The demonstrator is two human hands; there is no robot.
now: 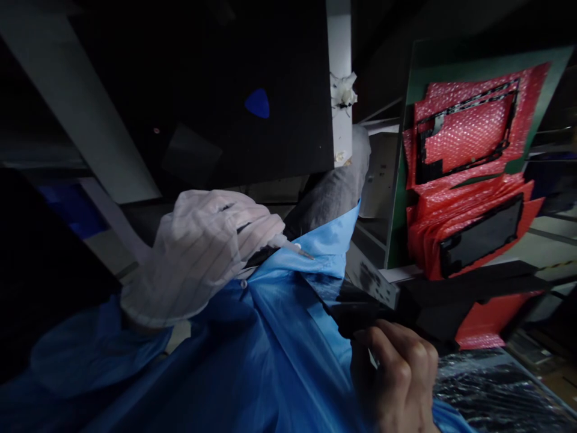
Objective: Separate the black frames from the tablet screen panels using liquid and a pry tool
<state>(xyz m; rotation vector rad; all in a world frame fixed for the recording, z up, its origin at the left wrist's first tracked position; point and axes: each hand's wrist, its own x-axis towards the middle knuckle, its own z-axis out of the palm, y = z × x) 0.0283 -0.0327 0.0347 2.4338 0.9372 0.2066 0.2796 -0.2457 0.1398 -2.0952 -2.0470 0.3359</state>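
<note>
My left hand (211, 246), in a loose white glove with thin stripes, is closed around a slim tool with a pale handle and a narrow pointed tip (304, 252). I cannot make out the tool's exact kind. Its tip points right, over the blue smock (265, 349). Lower right, my bare right hand (396, 367) is closed, thumb against fingers, on the edge of a dark glossy thin panel (345, 297). This panel lies tilted in front of my lap, and part of it is lost in shadow.
On the black worktop (288, 144) lie a blue triangular pick (258, 103) and a faint clear sheet (192, 155). A white crumpled lump (343, 90) sticks to the pale table edge. At right, red bubble-wrap sleeves (478, 132) with dark frames (482, 234) sit on a green board (478, 54).
</note>
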